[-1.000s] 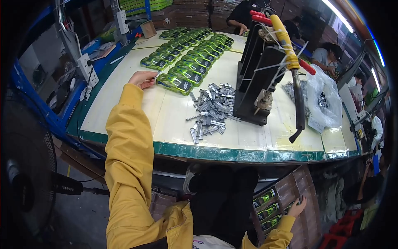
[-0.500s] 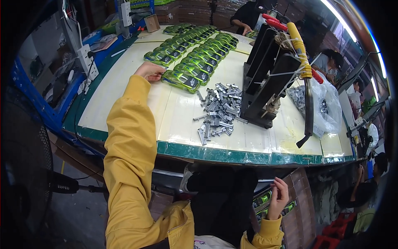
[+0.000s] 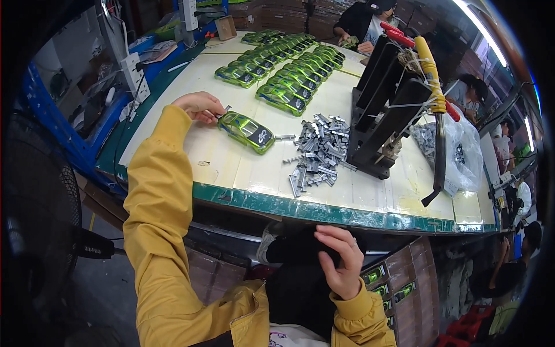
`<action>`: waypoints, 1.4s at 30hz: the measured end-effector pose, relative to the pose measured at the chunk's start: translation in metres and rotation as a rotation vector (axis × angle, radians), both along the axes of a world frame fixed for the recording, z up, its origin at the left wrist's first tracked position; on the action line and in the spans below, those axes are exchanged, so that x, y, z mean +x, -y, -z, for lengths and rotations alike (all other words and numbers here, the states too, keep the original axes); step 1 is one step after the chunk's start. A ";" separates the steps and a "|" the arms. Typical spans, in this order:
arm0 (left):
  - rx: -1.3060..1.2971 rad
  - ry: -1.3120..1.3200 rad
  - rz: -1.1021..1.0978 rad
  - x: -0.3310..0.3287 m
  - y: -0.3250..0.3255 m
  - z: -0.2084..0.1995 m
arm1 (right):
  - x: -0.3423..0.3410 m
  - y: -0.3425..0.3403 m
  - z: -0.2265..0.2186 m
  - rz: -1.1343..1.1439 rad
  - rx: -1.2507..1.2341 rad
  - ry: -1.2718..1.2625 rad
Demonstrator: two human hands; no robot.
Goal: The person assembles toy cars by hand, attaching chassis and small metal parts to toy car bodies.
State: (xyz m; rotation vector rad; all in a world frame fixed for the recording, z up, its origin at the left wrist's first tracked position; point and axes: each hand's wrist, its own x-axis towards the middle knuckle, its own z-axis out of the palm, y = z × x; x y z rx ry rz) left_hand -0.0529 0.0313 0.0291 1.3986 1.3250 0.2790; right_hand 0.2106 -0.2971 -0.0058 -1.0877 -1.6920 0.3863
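Observation:
My left hand pinches the back end of a translucent green toy car body, which lies on or just above the white tabletop. Its dark front points right, toward a heap of small grey metal channel pieces. Behind it, more green car bodies stand packed in two long rows. My right hand is in front of the table edge above my lap, fingers apart and holding nothing.
A black press-like fixture with a yellow-wrapped lever stands right of the heap. Beside it is a clear plastic bag of grey pieces. Below the table, a brown divided box holds green car bodies. A co-worker sits across.
My left hand has drawn one car body out of the near row, toward me. My right hand has risen and moved left, its fingers spreading. The view has shifted slightly.

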 end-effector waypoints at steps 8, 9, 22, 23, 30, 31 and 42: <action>-0.105 -0.109 -0.001 -0.001 0.021 -0.015 | -0.055 -0.077 -0.009 -0.124 0.106 0.132; -0.113 -0.138 0.001 -0.001 0.020 -0.018 | -0.061 -0.088 -0.008 -0.082 0.113 0.195; -0.125 -0.315 0.281 0.012 0.022 -0.030 | -0.079 -0.142 0.014 0.287 0.041 0.587; -0.125 -0.315 0.280 0.011 0.024 -0.029 | -0.079 -0.142 0.013 0.261 0.002 0.590; -0.166 -0.403 0.321 0.026 0.015 -0.033 | -0.084 -0.163 0.006 0.377 0.161 0.592; -0.169 -0.491 0.347 0.031 0.012 -0.035 | -0.085 -0.167 0.003 0.307 0.067 0.592; -0.200 -0.637 0.594 0.052 0.032 -0.040 | -0.087 -0.136 -0.019 0.081 -0.113 0.618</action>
